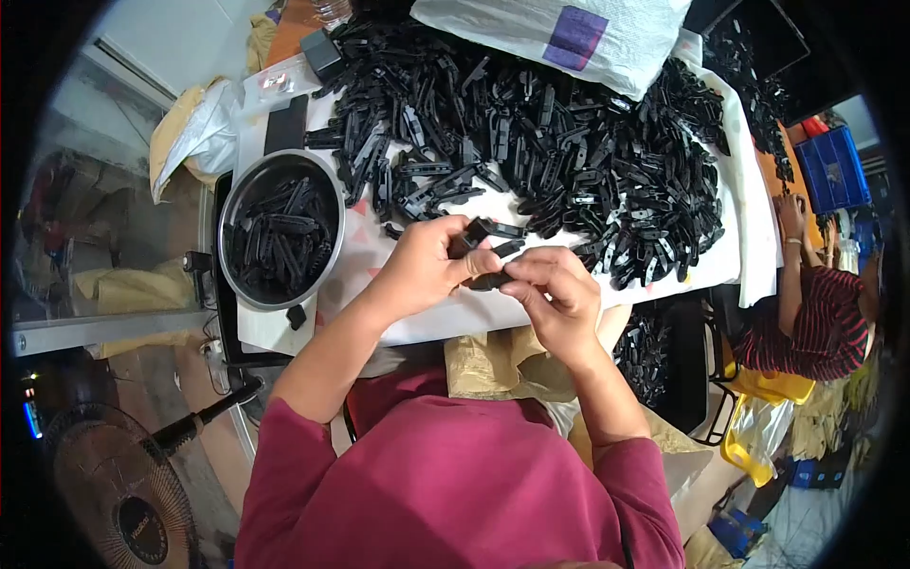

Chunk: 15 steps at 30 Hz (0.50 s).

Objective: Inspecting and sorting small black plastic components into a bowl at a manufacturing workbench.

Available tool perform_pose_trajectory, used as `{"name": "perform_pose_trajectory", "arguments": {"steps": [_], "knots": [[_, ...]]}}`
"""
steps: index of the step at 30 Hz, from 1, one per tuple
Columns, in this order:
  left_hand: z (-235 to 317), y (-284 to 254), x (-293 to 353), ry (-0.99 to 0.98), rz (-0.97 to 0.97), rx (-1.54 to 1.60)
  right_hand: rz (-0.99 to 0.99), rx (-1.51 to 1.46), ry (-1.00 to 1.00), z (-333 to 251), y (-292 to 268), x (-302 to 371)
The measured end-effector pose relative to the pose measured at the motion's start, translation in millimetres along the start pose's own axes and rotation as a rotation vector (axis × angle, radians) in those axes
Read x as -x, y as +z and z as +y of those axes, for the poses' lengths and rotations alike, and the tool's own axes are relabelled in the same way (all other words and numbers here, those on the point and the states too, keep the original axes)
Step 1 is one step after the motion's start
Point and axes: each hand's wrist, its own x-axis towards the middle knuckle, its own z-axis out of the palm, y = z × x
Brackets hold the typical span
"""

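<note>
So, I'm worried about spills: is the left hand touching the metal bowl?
Apart: the head view shows white tablecloth between the left hand and metal bowl.

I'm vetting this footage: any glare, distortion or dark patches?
Head view: corners fall to black, and the fan at lower left looks dim and stretched; head view: bright glints dot the black parts; head view: the black piece in the left hand shows little detail.
</note>
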Motion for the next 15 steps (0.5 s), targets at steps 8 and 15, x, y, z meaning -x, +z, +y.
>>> {"name": "perform_pose_trajectory", "arguments": {"steps": [8, 15], "knots": [[3, -6, 9, 0.277, -0.065, -0.343, 0.056, 0.127, -0.127, 4, 7, 8], [-1, -9, 17, 0.521, -0.008, -0.765, 0.186, 0.107, 0.172, -19, 13, -5]]}}
